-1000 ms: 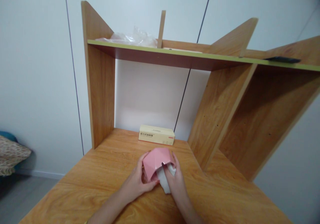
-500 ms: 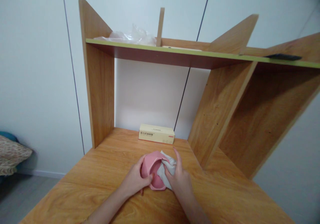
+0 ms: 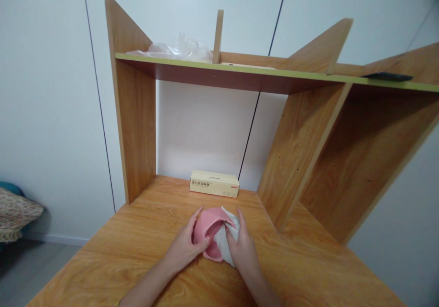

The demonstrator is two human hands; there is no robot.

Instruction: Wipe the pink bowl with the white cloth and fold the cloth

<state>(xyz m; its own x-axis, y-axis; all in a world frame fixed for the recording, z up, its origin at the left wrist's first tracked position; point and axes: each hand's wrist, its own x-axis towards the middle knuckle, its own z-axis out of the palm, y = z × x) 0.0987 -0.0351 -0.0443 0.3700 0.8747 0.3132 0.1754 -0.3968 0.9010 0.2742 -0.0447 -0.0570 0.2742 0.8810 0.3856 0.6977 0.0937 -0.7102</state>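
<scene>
A pink bowl [image 3: 210,221] with an angular rim is tilted on its side just above the wooden desk, its opening facing me. My left hand [image 3: 188,245] grips its left side, thumb over the rim and fingers round the outside. A pale grey-white cloth [image 3: 224,246] is draped over the right part of the rim, partly inside the bowl. My right hand [image 3: 243,245] pinches the cloth against the bowl wall, with the thumb on the inner side and the fingers behind. The bowl's underside is hidden.
A cream-coloured box [image 3: 214,184] with printed lettering lies at the back of the wooden desk [image 3: 144,238]. Upright panels [image 3: 305,151] carry a shelf [image 3: 206,76] above it. On the shelf are a clear plastic bag [image 3: 181,50] and a flat dark object [image 3: 387,76].
The bowl has turned slightly in my hands. My right fingers have closed in nearer to the cloth and rim, and my left fingers have shifted along the outside.
</scene>
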